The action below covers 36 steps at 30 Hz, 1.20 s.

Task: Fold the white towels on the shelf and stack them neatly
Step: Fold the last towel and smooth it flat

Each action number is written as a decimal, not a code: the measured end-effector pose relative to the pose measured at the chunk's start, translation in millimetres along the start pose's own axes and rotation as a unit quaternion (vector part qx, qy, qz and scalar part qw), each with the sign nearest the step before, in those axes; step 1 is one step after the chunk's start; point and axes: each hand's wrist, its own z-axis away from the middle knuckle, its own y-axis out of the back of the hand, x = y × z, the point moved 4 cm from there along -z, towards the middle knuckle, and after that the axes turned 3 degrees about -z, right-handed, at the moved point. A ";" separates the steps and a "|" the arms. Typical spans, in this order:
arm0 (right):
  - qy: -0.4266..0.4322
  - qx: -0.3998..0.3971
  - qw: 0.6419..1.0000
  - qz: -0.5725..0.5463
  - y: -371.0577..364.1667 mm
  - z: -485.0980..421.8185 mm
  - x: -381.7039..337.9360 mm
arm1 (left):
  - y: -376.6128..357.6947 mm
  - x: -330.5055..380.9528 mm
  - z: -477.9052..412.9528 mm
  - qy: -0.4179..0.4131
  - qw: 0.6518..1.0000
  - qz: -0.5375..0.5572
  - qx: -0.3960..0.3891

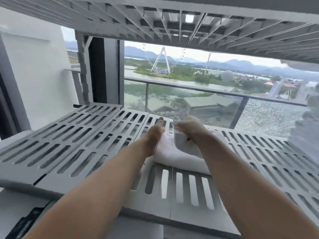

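Slotted shelf, centre frame: white towel mid-fold; left hand flat, pressing; right hand grips flap. Next, likely: lay flap over.

A grey slotted shelf spans the foreground, and the ribbed underside of an upper tier runs overhead. To the left stands a white wall beside a dark window frame. Beyond the glass, a balcony railing with clear panels crosses the view. Outside, in flat, overcast daylight, lie a river, a white Ferris wheel, a pale dome and hazy mountains.
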 end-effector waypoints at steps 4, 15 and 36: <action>-0.014 -0.030 0.999 -0.013 -10.0 -1.0 -5.0 | 0.3 -1.3 -3.5 0.009 0.997 0.068 -0.033; -0.065 -0.067 0.968 -0.232 -31.9 13.1 2.5 | 14.2 6.8 -19.7 0.015 0.988 0.136 -0.074; 0.430 -0.055 0.887 0.160 -67.0 92.7 4.2 | 1.6 29.4 -55.2 -0.184 0.818 -0.544 -0.033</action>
